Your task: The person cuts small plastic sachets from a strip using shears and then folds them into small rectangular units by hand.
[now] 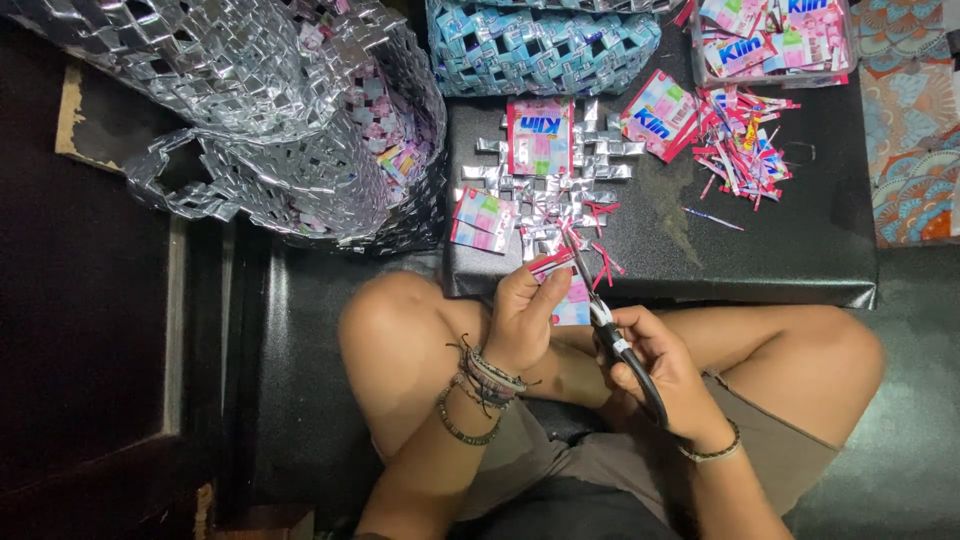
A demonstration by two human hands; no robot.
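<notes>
**Trimming a sachet strip with scissors**

The folded pink-and-blue sachet wrapper sits pinched in the left hand, held just above the near edge of the black desk. The right hand is closed around the black handles of the scissors, blades angled up against the wrapper's edge. A clean cut seems to call for keeping the wrapper taut and flat, thumb clear of the blades, snipping close along the fold. Just beyond lies a silver woven mat with red offcuts. Further left stands a silver woven basket; a blue one lies behind.
</notes>
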